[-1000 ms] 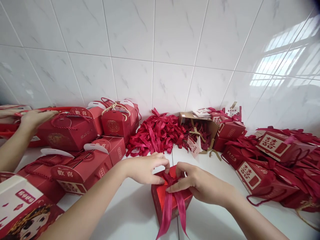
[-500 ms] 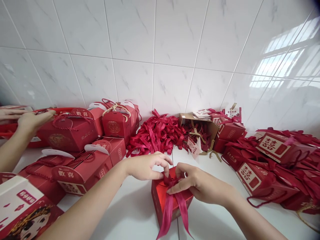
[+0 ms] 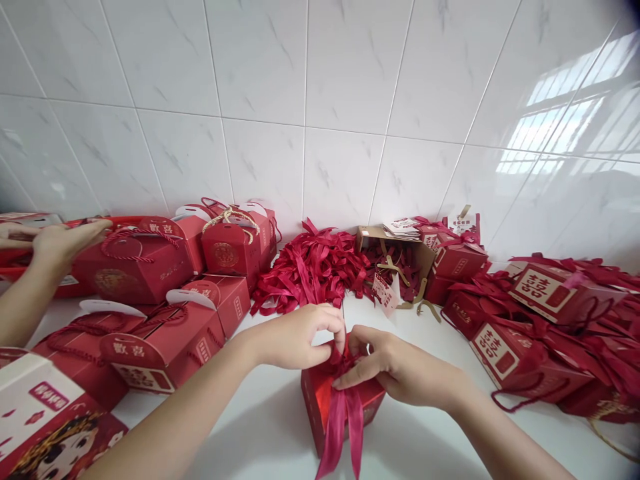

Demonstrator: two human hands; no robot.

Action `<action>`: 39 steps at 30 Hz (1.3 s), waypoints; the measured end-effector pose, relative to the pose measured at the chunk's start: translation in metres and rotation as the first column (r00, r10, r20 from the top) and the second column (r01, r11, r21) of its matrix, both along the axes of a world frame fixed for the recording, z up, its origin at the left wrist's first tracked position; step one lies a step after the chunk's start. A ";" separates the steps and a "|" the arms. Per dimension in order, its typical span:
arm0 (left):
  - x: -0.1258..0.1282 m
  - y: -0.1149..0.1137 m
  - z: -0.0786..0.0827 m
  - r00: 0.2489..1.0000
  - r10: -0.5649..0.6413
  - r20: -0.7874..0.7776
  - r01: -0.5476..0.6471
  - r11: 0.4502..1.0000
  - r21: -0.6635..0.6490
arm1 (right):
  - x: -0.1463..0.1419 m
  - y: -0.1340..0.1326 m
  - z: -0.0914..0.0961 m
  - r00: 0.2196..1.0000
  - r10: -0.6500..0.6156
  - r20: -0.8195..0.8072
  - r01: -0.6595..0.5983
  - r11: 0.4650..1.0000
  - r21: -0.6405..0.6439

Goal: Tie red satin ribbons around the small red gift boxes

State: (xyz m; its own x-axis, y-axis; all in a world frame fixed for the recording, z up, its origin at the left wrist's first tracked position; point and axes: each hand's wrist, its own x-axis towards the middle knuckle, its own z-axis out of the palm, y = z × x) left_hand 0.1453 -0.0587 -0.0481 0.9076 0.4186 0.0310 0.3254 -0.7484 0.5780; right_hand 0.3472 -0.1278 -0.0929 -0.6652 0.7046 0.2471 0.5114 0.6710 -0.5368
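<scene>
A small red gift box (image 3: 320,407) stands on the white floor in front of me. A dark red ribbon (image 3: 343,420) is wrapped over its top, and its two tails hang down the front face. My left hand (image 3: 295,337) pinches the ribbon at the knot on top of the box. My right hand (image 3: 390,367) pinches the same ribbon from the right, fingers curled. Both hands meet above the middle of the box.
A heap of loose red ribbons (image 3: 310,270) lies against the tiled wall. Red handled boxes (image 3: 170,333) are stacked at the left, where another person's hand (image 3: 60,243) rests on one. An open cardboard box (image 3: 395,257) and tied red boxes (image 3: 520,340) fill the right.
My left fingers have closed down onto the knot, and the two ribbon tails now hang closer together. The other person's hand at the left shifted slightly.
</scene>
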 end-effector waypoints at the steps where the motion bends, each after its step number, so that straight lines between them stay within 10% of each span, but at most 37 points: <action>1: 0.000 0.002 -0.001 1.000 0.007 0.016 -0.006 1.000 -0.025 | 0.000 0.000 0.000 1.000 -0.004 0.007 0.004 1.000 0.006; 39: -0.005 0.027 -0.013 0.997 -0.081 0.000 0.078 0.965 -0.251 | 0.004 0.004 0.000 0.997 0.047 -0.069 -0.051 0.997 -0.062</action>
State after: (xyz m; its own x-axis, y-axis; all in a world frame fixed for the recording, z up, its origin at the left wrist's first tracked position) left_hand 0.1401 -0.0317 -0.0609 0.9380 0.3384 -0.0753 0.2776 -0.6033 0.7476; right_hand 0.3513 -0.1242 -0.0924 -0.6827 0.6874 0.2478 0.4401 0.6575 -0.6115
